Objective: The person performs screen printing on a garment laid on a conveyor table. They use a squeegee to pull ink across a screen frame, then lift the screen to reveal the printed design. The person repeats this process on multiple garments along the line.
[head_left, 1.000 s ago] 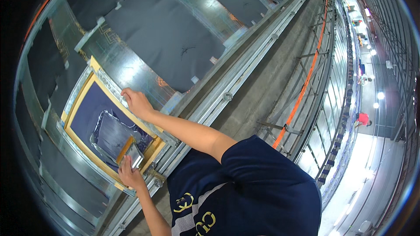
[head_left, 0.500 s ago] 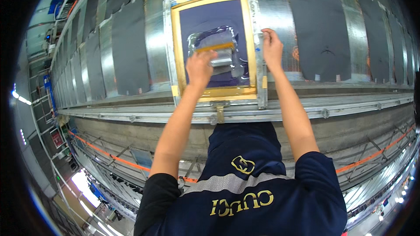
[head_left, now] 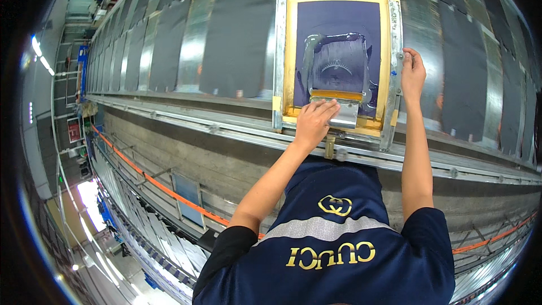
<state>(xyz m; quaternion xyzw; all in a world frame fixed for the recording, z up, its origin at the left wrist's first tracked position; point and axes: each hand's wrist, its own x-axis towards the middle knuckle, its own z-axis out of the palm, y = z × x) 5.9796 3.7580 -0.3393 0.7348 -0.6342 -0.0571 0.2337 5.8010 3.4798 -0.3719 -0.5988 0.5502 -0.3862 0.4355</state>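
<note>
A screen printing frame [head_left: 394, 34] with metal bars and a yellow taped border lies on the long table. Its purple mesh [head_left: 339, 16] carries a wet, glossy patch of ink [head_left: 365, 56], and a pale arched, spiky motif [head_left: 336, 68] shows through it. At the near end of the mesh, my left hand [head_left: 317, 123] is closed on a squeegee [head_left: 345, 116] with a metal holder and an amber blade. My right hand [head_left: 413, 76] has its fingers curled against the frame's right bar, gripping its outer edge.
Dark grey fabric panels [head_left: 240, 34] lie in rows on the shiny metal table [head_left: 195, 51]. A metal rail [head_left: 226, 131] runs along the near edge, with a brass-coloured bracket [head_left: 330, 146] by the frame. An orange rail [head_left: 164, 192] stands lower left.
My left hand has drawn the squeegee toward me, from mid-mesh to the near end, and the arched motif is now uncovered. My right hand stays at the frame's right bar. The view has shifted.
</note>
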